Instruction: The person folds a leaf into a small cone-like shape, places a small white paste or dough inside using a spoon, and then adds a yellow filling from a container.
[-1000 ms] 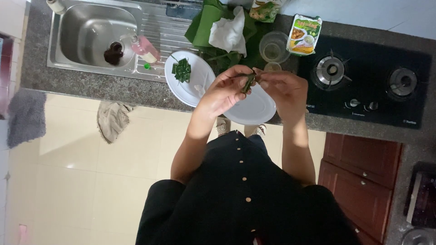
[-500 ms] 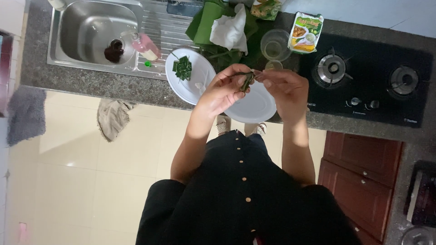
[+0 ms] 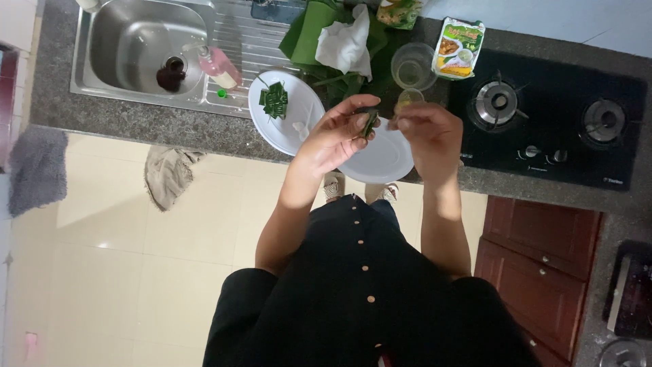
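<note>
1. The left hand (image 3: pixel 336 139) is pinched shut on a green leaf strip (image 3: pixel 369 124), held just above the empty plate (image 3: pixel 380 160); scraps would likely be caught there.
2. The right hand (image 3: pixel 424 132) is curled beside the strip; whether it is gripped cannot be told.
3. Cut leaves (image 3: pixel 274 102) are kept on a second plate (image 3: pixel 299 132), left of the empty plate.

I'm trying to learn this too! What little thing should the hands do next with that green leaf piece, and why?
Probably set it down on the white plate with the other folded green pieces. The left hand pinches a small green leaf piece above the counter, the right hand is close beside it, and similar pieces already lie on that plate.
</note>
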